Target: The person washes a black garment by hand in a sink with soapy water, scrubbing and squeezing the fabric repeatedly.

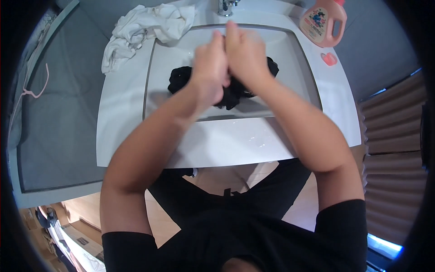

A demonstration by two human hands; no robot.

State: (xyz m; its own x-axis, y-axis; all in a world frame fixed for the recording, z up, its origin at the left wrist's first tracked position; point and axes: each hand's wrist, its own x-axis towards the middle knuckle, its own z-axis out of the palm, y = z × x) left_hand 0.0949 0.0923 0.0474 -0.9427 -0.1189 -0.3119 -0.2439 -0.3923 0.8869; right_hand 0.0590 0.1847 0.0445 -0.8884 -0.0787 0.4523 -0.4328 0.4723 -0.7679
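Note:
Over the white sink basin [292, 86], my left hand [210, 65] and my right hand [247, 54] are pressed together, fingers curled and thumbs toward the faucet. A black cloth [231, 99] is bunched between and beneath them, its folds showing on both sides and below. Both hands are closed on this cloth; their fingertips are hidden and slightly blurred. What kind of garment it is, I cannot tell.
A chrome faucet [226, 7] stands behind the basin. Crumpled white fabric [152, 28] lies on the counter's back left. At the back right are a pink detergent bottle [322, 25] and a small pink cap [329, 59]. The white counter edge [217, 147] runs in front of me.

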